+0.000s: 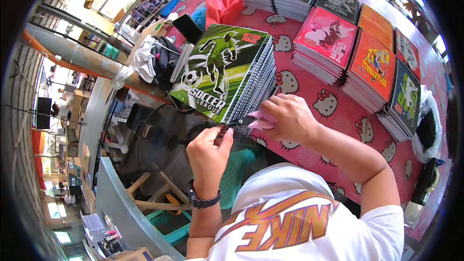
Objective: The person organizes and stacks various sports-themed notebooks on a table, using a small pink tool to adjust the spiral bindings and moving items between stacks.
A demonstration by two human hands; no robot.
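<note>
A tall stack of spiral notebooks (220, 70) with green, black and white soccer covers lies at the table's near left edge, coils facing right. My left hand (210, 150), with a dark watch on its wrist, pinches at the lower end of the coils, at the stack's near corner. Closed around a pink-handled pair of pliers (261, 120) is my right hand (290, 118). The dark metal head of the pliers points left, close to my left fingertips and the coil ends. Exactly what the jaws touch is too small to tell.
More notebook stacks, with pink (326, 36), orange (371, 63) and dark (405, 97) covers, stand right and far on the pink patterned tablecloth (326, 102). A phone (187, 28) and red cloth (223, 8) lie behind the soccer stack. A fan (157, 137) and green stool (237, 169) are below the edge.
</note>
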